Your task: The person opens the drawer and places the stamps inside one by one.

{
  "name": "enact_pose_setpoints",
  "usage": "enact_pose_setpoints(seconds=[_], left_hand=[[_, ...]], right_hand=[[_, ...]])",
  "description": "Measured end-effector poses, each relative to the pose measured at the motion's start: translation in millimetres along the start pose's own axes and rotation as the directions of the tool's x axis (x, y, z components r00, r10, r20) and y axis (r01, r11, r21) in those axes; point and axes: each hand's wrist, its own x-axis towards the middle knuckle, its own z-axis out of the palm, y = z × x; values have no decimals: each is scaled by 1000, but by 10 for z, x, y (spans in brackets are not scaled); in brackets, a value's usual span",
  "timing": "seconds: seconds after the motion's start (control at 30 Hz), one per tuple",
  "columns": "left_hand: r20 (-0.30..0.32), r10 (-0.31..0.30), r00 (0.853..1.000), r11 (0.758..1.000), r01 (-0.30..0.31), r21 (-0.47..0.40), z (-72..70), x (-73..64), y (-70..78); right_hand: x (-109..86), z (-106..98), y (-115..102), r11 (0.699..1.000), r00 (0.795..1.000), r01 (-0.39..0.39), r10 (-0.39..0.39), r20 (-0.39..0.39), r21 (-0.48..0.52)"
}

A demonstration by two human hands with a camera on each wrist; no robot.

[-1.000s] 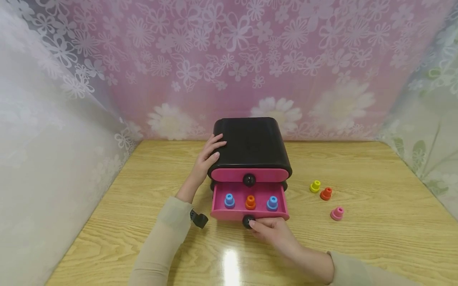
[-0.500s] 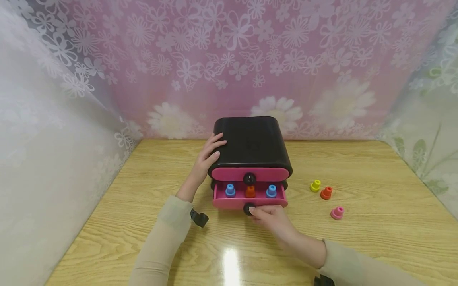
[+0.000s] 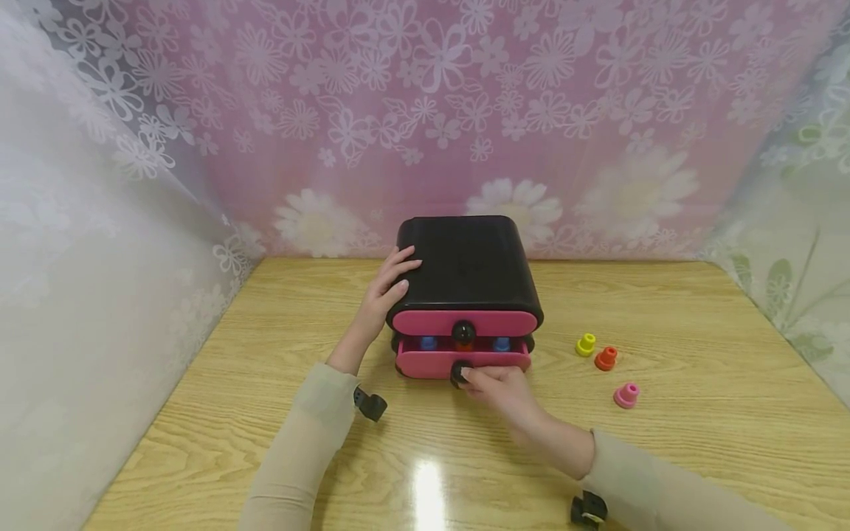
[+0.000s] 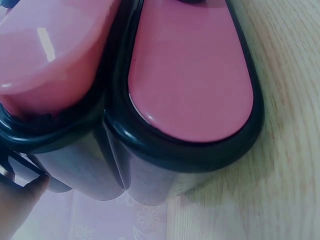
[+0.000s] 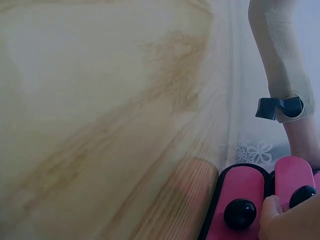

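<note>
A black cabinet [image 3: 465, 262] with pink drawers stands on the table. My left hand [image 3: 381, 299] rests on its left side, fingers spread over the top edge. In the head view, my right hand [image 3: 508, 394] pinches the round black knob [image 3: 460, 373] of the lower visible drawer [image 3: 425, 364], which sticks out a little. Inside it, two blue stepped pegs [image 3: 428, 344] and an orange one [image 3: 464, 346] show only partly. The top drawer [image 3: 425, 323] is closed. Another closed drawer [image 4: 192, 75] sits below, seen in the left wrist view.
Right of the cabinet, a yellow peg [image 3: 586, 344], a red peg [image 3: 606, 358] and a pink peg [image 3: 626, 395] stand on the wooden table [image 3: 279, 332]. Floral curtains [image 3: 425, 110] hang behind and at both sides. Each sleeve carries a black wrist camera [image 3: 370, 404].
My right hand has pushed the lower visible drawer inward, away from me, so its pegs have slid mostly under the upper drawer. The left hand has stayed in place on the cabinet.
</note>
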Motion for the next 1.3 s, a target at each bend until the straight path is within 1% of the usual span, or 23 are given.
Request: enact_pose_setpoints(seconds=[0.13, 0.2, 0.27, 0.43, 0.6, 0.73, 0.87, 1.1, 1.3], left_hand=[[-2, -2, 1000, 1000, 2, 5, 27, 10, 144], [-1, -6, 1000, 1000, 6, 1, 35, 9, 180], [-2, -9, 1000, 1000, 9, -4, 27, 6, 136], [-6, -1, 1000, 1000, 1, -10, -5, 3, -59], [-3, -13, 1000, 1000, 13, -10, -5, -1, -64], [4, 0, 1000, 1000, 0, -22, -10, -5, -63], [5, -9, 1000, 1000, 9, -20, -3, -2, -4], [5, -21, 1000, 1000, 21, -6, 33, -5, 216], [5, -22, 1000, 1000, 22, 3, 33, -11, 252]], right_hand=[[51, 4, -7, 1000, 1000, 20, -20, -9, 21], [75, 3, -11, 999, 1000, 30, -30, -10, 27], [92, 2, -17, 999, 999, 35, -35, -13, 28], [132, 4, -21, 998, 999, 42, -42, -9, 42], [166, 9, -16, 998, 999, 53, -53, -5, 38], [181, 12, -14, 998, 999, 53, -53, -4, 38], [179, 16, -18, 998, 998, 55, -55, -1, 40], [163, 26, -26, 998, 999, 45, -45, -6, 44], [154, 24, -19, 998, 998, 52, -53, 20, 41]])
